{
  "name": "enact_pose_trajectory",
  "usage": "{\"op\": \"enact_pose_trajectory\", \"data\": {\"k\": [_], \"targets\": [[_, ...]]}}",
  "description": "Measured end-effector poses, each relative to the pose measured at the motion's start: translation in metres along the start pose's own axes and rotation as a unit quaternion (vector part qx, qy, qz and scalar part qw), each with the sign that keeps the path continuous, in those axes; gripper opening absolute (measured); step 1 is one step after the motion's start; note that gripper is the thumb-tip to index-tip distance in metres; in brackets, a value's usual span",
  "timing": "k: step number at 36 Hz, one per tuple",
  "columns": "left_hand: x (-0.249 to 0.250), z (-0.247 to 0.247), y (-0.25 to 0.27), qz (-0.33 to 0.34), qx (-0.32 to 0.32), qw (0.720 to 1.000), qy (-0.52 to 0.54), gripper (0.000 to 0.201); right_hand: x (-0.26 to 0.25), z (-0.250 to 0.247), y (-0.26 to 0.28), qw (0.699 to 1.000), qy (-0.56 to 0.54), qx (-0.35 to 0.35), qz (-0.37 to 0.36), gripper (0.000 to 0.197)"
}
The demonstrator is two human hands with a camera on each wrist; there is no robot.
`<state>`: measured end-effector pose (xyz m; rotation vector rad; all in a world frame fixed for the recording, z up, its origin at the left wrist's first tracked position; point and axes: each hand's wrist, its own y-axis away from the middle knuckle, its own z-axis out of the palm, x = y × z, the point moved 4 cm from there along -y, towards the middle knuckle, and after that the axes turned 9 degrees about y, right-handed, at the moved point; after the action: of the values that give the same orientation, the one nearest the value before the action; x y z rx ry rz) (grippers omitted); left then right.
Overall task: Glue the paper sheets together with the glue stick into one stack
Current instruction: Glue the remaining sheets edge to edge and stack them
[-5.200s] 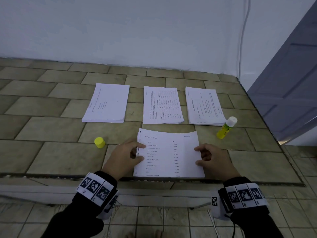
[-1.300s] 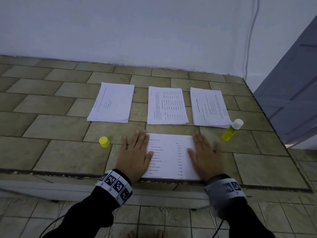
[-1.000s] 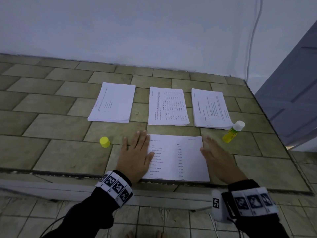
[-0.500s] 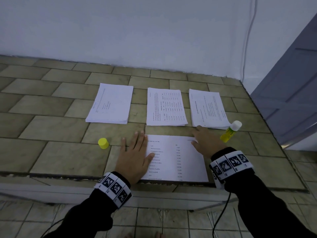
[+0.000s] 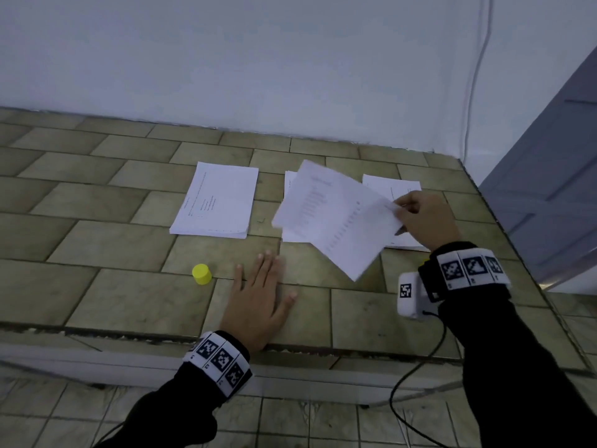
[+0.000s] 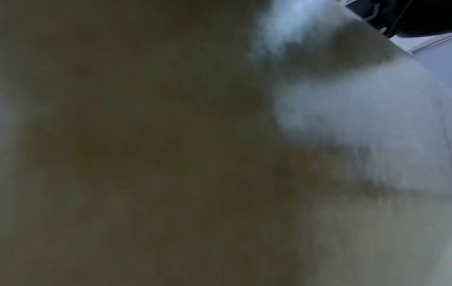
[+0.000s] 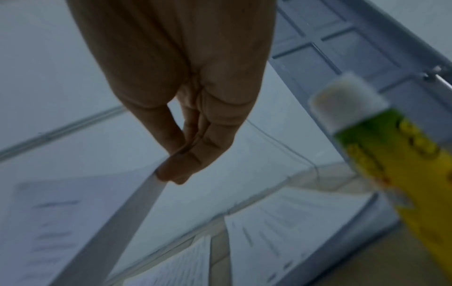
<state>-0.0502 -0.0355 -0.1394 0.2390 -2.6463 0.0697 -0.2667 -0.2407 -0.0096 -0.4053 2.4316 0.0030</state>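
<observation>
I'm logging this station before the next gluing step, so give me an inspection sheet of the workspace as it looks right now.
Surface: tiled counter, worn front edge.
Job's things: glued sheets lifted at a tilt over the middle pile; left pile and right pile lie flat; glue stick uncapped, seen only in the right wrist view; yellow cap stands apart on the counter.
Clutter: nothing seen.
Grippers: right hand pinches the sheets' edge; left hand flat on the counter.
Cables: black wire hangs from the right wrist; white cord on the wall.
Surroundings: white wall, grey door at right.
</observation>
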Motion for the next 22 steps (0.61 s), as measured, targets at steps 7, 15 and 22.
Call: {"op": "enact_pose_trajectory", "data": {"k": [7,15,22], "targets": [[0.001,-0.001,0.000,0.001,-0.003,1.000,-0.010,0.102,0.004,0.055,-0.012,0.969,-0.209,-0.015,0.133,0.023],[0.001,-0.002,0.001,-0.001,-0.002,1.000,-0.009,0.104,-0.001,0.090,-0.019,0.995,-0.050,-0.034,0.073,0.021],[-0.001,-0.002,0.001,-0.001,-0.002,1.000,0.001,0.101,-0.003,0.100,-0.026,0.989,0.114,-0.077,0.051,0.031]]}}
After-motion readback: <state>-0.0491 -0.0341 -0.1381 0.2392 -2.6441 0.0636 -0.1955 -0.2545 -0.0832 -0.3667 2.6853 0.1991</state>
